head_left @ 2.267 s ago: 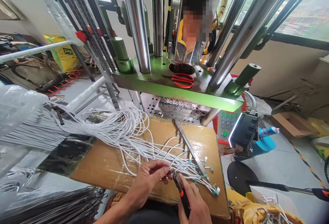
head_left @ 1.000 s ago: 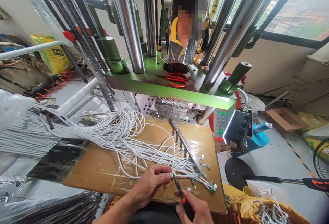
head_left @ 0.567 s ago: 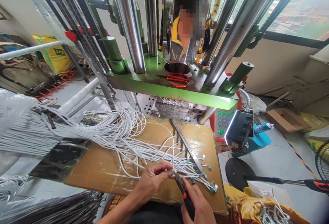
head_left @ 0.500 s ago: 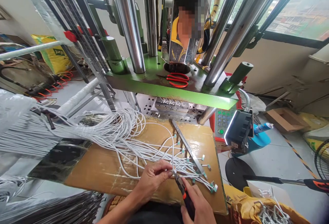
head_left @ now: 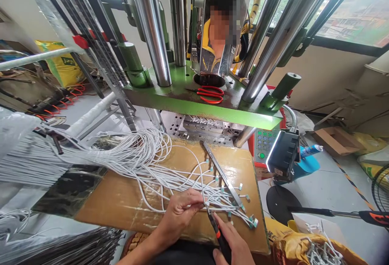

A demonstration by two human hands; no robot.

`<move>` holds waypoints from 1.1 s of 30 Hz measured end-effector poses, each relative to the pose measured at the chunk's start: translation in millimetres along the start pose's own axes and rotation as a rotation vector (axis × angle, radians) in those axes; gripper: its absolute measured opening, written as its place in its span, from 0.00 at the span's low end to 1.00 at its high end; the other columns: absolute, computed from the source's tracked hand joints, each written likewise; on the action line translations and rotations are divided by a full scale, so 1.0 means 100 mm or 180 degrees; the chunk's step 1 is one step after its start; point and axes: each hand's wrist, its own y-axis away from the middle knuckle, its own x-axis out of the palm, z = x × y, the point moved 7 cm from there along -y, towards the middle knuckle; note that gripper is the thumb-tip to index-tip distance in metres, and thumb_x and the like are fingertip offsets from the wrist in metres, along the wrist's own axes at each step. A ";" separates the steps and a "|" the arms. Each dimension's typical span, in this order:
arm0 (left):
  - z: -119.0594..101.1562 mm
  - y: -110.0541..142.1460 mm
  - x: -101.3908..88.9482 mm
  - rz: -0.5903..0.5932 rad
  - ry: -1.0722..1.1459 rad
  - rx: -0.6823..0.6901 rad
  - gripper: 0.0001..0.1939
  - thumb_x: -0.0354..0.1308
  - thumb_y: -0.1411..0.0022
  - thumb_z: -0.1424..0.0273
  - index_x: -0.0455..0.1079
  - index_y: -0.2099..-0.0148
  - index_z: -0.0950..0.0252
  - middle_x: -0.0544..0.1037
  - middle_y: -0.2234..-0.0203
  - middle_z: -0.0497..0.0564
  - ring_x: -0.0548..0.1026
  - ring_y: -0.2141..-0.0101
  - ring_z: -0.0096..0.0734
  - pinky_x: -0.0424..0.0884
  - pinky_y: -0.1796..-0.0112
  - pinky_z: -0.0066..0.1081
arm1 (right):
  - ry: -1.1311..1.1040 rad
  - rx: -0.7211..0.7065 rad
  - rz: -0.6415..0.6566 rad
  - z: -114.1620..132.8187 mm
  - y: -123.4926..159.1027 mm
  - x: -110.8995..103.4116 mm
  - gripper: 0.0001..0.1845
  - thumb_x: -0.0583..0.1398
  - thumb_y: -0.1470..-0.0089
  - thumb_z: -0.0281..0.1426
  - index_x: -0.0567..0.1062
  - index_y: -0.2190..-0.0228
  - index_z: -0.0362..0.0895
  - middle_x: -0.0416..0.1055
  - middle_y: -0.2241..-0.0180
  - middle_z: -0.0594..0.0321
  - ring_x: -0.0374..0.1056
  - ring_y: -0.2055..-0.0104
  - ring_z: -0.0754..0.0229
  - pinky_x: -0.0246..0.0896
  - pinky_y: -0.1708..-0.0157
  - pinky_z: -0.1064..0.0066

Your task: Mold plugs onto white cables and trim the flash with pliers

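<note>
My left hand [head_left: 180, 213] pinches the end of a white cable [head_left: 201, 176] between thumb and fingers. Pliers [head_left: 218, 232] with black and orange handles lie in my right hand [head_left: 235, 240], its fingers wrapped round them. The pliers' jaws meet the cable end close to my left fingertips; whether they bite on it is too small to tell. Around and beyond my hands spreads a bundle of white cables [head_left: 146, 147], many tipped with small pale-green connectors [head_left: 251, 221]. A slim metal bar [head_left: 223, 176] lies diagonally across the cable ends.
The brown-covered board [head_left: 121, 206] carries the cables. Behind it stands a green press [head_left: 170, 97] with steel columns; red-handled scissors [head_left: 211, 94] rest on its plate. A person [head_left: 212, 60] is beyond. At right are a control panel [head_left: 261, 143] and a bag of white scraps [head_left: 291, 248].
The pliers' handles look closer together, and their jaws have turned slightly. The held cable has swung a little to the left. My left hand has barely moved.
</note>
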 end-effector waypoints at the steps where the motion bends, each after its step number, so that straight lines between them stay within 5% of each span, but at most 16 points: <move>1: -0.03 0.01 0.00 0.0001 -0.0111 0.0044 0.08 0.59 0.37 0.70 0.80 0.61 0.58 0.79 0.68 0.53 0.76 0.64 0.36 0.70 0.60 0.32 | 0.0016 -0.0014 -0.0058 -0.01 0.00 0.01 0.43 0.56 0.61 0.24 0.63 0.39 0.44 0.71 0.50 0.54 0.73 0.54 0.53 0.69 0.58 0.71; 11: 0.04 0.01 -0.02 -0.0255 0.0062 -0.0471 0.04 0.64 0.43 0.69 0.81 0.68 0.60 0.80 0.72 0.53 0.76 0.67 0.37 0.71 0.63 0.31 | 0.0602 -0.0672 -0.0911 -0.01 0.06 0.05 0.30 0.54 0.50 0.26 0.69 0.44 0.44 0.76 0.55 0.54 0.75 0.60 0.54 0.72 0.61 0.71; 16: 0.20 0.06 0.01 -0.0447 0.0549 -0.1081 0.05 0.67 0.49 0.66 0.81 0.69 0.61 0.80 0.72 0.52 0.74 0.72 0.33 0.71 0.70 0.27 | 0.0942 -0.0505 -0.1222 0.05 0.10 -0.05 0.32 0.54 0.48 0.27 0.65 0.41 0.48 0.75 0.61 0.56 0.75 0.64 0.54 0.73 0.67 0.70; 19: 0.22 0.08 0.01 -0.0572 0.0665 -0.1241 0.07 0.69 0.53 0.66 0.81 0.70 0.62 0.80 0.72 0.53 0.74 0.74 0.32 0.71 0.72 0.28 | 0.0888 -0.0531 -0.1391 0.08 0.12 -0.08 0.33 0.54 0.48 0.26 0.63 0.40 0.48 0.73 0.62 0.56 0.73 0.63 0.54 0.72 0.62 0.67; 29: 0.24 0.09 0.11 -0.0174 0.1070 -0.1489 0.12 0.72 0.55 0.61 0.82 0.70 0.63 0.77 0.75 0.52 0.70 0.75 0.29 0.68 0.74 0.26 | 0.0752 -0.0599 -0.1441 0.02 0.09 -0.06 0.34 0.54 0.48 0.27 0.62 0.39 0.48 0.72 0.59 0.54 0.71 0.60 0.52 0.69 0.56 0.63; 33: 0.24 0.09 0.11 -0.0132 0.1087 -0.1418 0.13 0.72 0.55 0.60 0.81 0.70 0.63 0.76 0.74 0.52 0.69 0.75 0.28 0.67 0.75 0.26 | 0.0139 -0.0498 -0.1123 -0.03 0.07 -0.07 0.31 0.54 0.47 0.29 0.65 0.41 0.46 0.73 0.59 0.53 0.71 0.57 0.51 0.66 0.54 0.61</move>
